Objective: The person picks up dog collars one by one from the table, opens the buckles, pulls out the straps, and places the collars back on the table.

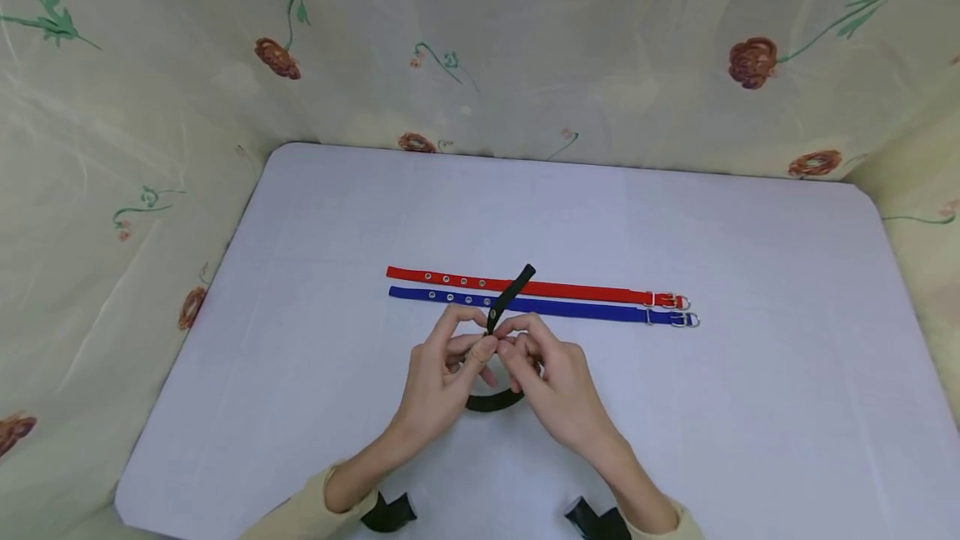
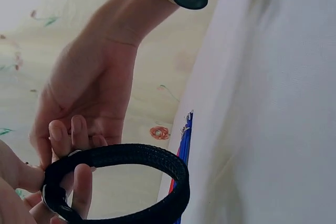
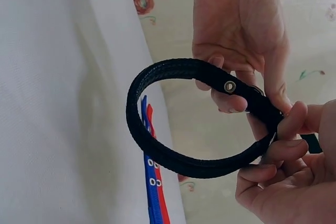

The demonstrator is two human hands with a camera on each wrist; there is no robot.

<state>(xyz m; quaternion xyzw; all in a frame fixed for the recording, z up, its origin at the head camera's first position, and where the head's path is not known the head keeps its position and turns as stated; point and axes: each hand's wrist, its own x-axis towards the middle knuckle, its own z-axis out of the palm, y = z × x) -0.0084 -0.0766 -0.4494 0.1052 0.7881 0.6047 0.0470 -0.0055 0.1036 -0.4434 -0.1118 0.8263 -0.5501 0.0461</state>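
A black collar (image 1: 495, 401) is bent into a loop between the two hands, its tail pointing up and away past them. The left hand (image 1: 444, 373) pinches it near the buckle end with thumb and fingers. Opposite, the right hand (image 1: 558, 386) pinches the same spot, fingertips almost meeting the left ones. In the right wrist view a metal eyelet (image 3: 229, 86) shows on the black band. The buckle itself is mostly hidden behind fingers. Just beyond the hands, a blue collar (image 1: 585, 309) and a red collar (image 1: 585, 291) lie straight, side by side, on the table.
A white-covered table (image 1: 750, 407) with rounded corners lies beneath the hands. Flower-printed curtains (image 1: 525, 57) stand along its back and sides. Black wrist devices (image 1: 388, 512) are strapped near both sleeves.
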